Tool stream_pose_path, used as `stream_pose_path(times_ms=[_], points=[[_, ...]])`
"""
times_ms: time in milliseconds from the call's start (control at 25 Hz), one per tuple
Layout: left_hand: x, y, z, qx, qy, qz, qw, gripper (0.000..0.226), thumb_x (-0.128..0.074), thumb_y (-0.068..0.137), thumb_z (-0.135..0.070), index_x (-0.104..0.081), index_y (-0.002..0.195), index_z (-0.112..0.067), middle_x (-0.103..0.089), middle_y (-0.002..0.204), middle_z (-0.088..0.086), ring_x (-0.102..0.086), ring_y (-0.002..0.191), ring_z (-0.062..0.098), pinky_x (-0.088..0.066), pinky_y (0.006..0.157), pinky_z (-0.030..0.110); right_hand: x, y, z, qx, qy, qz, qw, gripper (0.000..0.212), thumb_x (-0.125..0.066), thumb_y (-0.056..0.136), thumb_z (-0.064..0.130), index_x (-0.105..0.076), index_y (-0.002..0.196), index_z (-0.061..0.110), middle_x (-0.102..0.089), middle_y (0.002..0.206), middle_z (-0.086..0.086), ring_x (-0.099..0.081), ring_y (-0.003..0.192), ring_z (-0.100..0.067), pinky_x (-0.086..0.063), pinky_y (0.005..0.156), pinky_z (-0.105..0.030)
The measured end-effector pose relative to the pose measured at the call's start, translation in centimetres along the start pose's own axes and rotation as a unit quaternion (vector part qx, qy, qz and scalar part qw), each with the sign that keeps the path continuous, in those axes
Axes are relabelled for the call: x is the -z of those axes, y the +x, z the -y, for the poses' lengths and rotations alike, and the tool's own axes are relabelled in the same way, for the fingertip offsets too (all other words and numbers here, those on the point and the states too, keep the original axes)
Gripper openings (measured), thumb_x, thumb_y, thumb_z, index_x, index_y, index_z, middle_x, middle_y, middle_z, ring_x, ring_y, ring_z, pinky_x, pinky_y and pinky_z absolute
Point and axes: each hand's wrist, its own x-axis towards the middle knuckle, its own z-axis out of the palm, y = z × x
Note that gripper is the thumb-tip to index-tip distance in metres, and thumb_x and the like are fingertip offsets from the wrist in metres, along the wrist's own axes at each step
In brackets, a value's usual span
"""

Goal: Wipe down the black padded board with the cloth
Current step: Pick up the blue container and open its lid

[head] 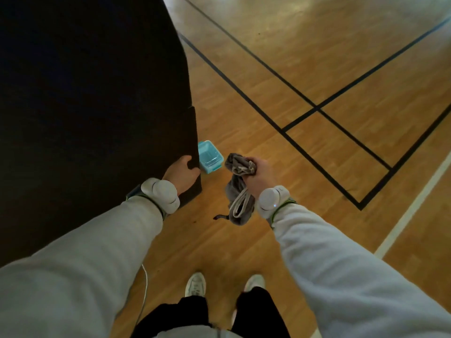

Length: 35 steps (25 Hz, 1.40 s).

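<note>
While my left hand (181, 173) grips the black padded board (92, 98) at its edge, my right hand (260, 175), fingers bunched around the cloth (238, 186), hangs just right of it.

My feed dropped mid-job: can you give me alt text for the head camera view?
The left hand grips the edge of a black padded board near its bottom corner, while the right hand holds a bunched grey cloth clear of it. A small teal tub sits on the wooden gym floor beside the board.
</note>
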Motion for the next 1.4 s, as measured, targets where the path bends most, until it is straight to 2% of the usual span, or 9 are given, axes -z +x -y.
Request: stream_pose_path(times_ms=[200, 360, 520, 600, 840, 960, 1040, 1240, 1400], points=[[-3.2, 5.6, -6.3, 0.028, -0.04, -0.048, 0.998, 0.052, -0.047, 0.096, -0.022, -0.03, 0.143, -0.015, -0.041, 0.141, 0.01, -0.044, 0.124, 0.024, -0.038, 0.089, 0.029, 3.3, 10.5, -3.1, 0.05, -0.031, 0.075, 0.995, 0.03, -0.059, 0.077, -0.005, -0.066, 0.103, 0.008, -0.064, 0.094, -0.01, -0.059, 0.081, -0.022, -0.041, 0.064, -0.021], [-7.3, 9.1, -10.6, 0.089, -0.094, -0.086, 0.988, 0.053, -0.048, 0.095, -0.024, -0.03, 0.144, -0.012, -0.04, 0.142, 0.011, -0.042, 0.127, 0.025, -0.037, 0.096, 0.032, 5.5, 18.0, -6.4, 0.083, -0.058, 0.165, 0.981, 0.036, -0.058, 0.074, -0.002, -0.064, 0.104, 0.018, -0.061, 0.101, -0.013, -0.059, 0.091, -0.027, -0.05, 0.08, -0.034], [-10.0, 12.0, -12.8, 0.145, -0.145, -0.131, 0.97, 0.053, -0.047, 0.095, -0.023, -0.031, 0.144, -0.012, -0.041, 0.142, 0.01, -0.046, 0.123, 0.025, -0.041, 0.088, 0.029, 6.7, 23.2, -8.3, 0.092, -0.068, 0.222, 0.968, 0.036, -0.057, 0.077, -0.001, -0.062, 0.108, 0.016, -0.059, 0.106, -0.013, -0.057, 0.093, -0.026, -0.046, 0.08, -0.03], [-10.7, 13.5, -13.2, 0.167, -0.153, -0.137, 0.964, 0.052, -0.047, 0.095, -0.021, -0.032, 0.143, -0.012, -0.043, 0.141, 0.011, -0.046, 0.124, 0.026, -0.04, 0.094, 0.032, 6.5, 25.1, -8.6, 0.075, -0.046, 0.233, 0.969, 0.038, -0.057, 0.08, -0.001, -0.056, 0.115, 0.014, -0.057, 0.109, -0.01, -0.055, 0.092, -0.021, -0.043, 0.077, -0.027], [-10.8, 20.4, -12.8, 0.191, -0.175, -0.151, 0.954, 0.054, -0.047, 0.095, -0.023, -0.029, 0.145, -0.013, -0.04, 0.144, 0.01, -0.042, 0.128, 0.026, -0.038, 0.1, 0.034, 2.2, 30.4, -9.0, 0.02, -0.068, 0.249, 0.966, 0.053, -0.06, 0.084, 0.007, -0.039, 0.133, 0.009, -0.034, 0.133, -0.012, -0.049, 0.11, -0.025, -0.037, 0.088, -0.022], [-10.4, 24.4, -11.9, 0.195, -0.196, -0.153, 0.949, 0.053, -0.046, 0.096, -0.024, -0.028, 0.145, -0.015, -0.039, 0.144, 0.01, -0.042, 0.129, 0.025, -0.037, 0.101, 0.033, 0.0, 33.8, -9.6, 0.005, -0.087, 0.267, 0.96, 0.047, -0.058, 0.088, 0.01, -0.041, 0.132, 0.005, -0.028, 0.136, -0.011, -0.045, 0.102, -0.018, -0.028, 0.083, -0.011], [-10.8, 28.1, -10.4, 0.211, -0.205, -0.154, 0.943, 0.053, -0.046, 0.096, -0.024, -0.028, 0.145, -0.015, -0.038, 0.145, 0.009, -0.041, 0.129, 0.025, -0.037, 0.102, 0.035, -2.4, 37.0, -10.7, -0.015, -0.089, 0.265, 0.96, 0.037, -0.055, 0.089, 0.008, -0.047, 0.125, 0.003, -0.031, 0.134, -0.011, -0.041, 0.095, -0.014, -0.027, 0.08, -0.009], [-13.7, 34.8, -6.2, 0.247, -0.231, -0.165, 0.927, 0.057, -0.048, 0.095, -0.024, -0.024, 0.147, -0.018, -0.037, 0.146, 0.009, -0.042, 0.128, 0.027, -0.04, 0.103, 0.039, -7.8, 43.2, -14.8, -0.001, -0.109, 0.263, 0.959, 0.032, -0.054, 0.087, 0.005, -0.052, 0.119, 0.004, -0.036, 0.131, -0.01, -0.043, 0.092, -0.015, -0.031, 0.082, -0.012], [-16.5, 40.8, -2.6, 0.254, -0.253, -0.189, 0.914, 0.059, -0.048, 0.095, -0.025, -0.022, 0.147, -0.02, -0.036, 0.147, 0.007, -0.042, 0.128, 0.025, -0.039, 0.104, 0.039, -13.2, 47.6, -18.8, 0.025, -0.092, 0.27, 0.958, 0.03, -0.058, 0.085, 0.009, -0.056, 0.115, 0.007, -0.038, 0.128, -0.01, -0.049, 0.105, -0.024, -0.038, 0.099, -0.027]])
